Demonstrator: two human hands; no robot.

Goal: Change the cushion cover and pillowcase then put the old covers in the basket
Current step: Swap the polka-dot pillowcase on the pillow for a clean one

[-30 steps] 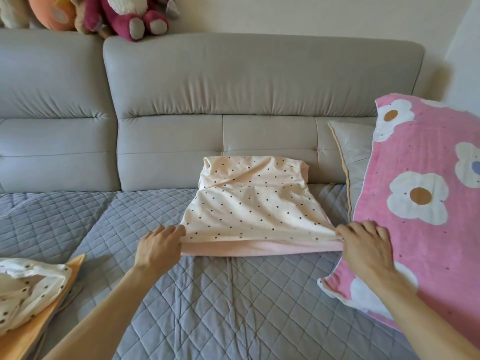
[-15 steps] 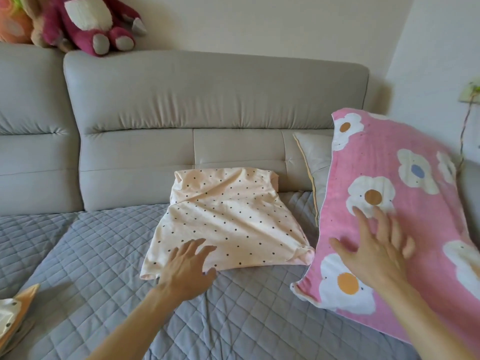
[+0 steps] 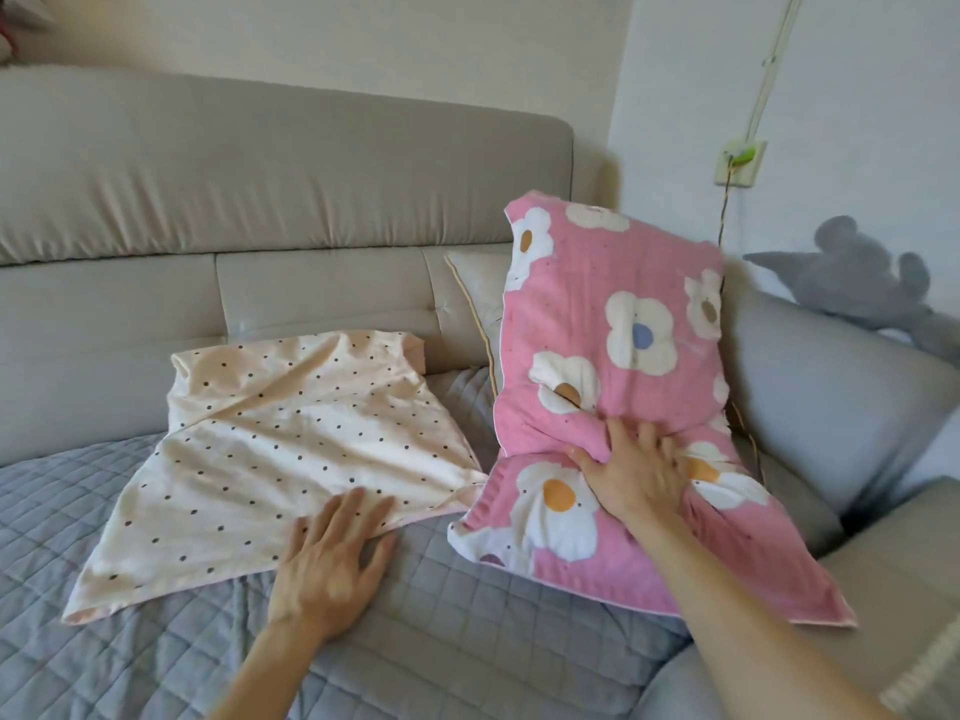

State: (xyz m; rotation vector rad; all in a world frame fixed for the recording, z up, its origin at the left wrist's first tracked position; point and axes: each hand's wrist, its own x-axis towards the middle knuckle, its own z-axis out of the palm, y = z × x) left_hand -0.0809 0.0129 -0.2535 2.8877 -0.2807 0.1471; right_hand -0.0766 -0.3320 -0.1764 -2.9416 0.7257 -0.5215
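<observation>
Pink flowered pillow (image 3: 613, 324): what are the hands doing with it?

— The right hand (image 3: 634, 472) grips a bunched fold low on its front. The left hand (image 3: 332, 558) lies flat, fingers straight, on the near edge of the dotted cover (image 3: 291, 449) just to its left.

— Where does the pillow sit?

— At the right of the quilted bed (image 3: 467, 615), propped upright against a grey cushion (image 3: 470, 288) by the headboard (image 3: 260, 200).

— How will it handle?

— Probably soft and light, with loose cloth that bunches easily. The slack near end looks like the best place to hold it and peel the case off.

— Any writing?

— None readable.
</observation>
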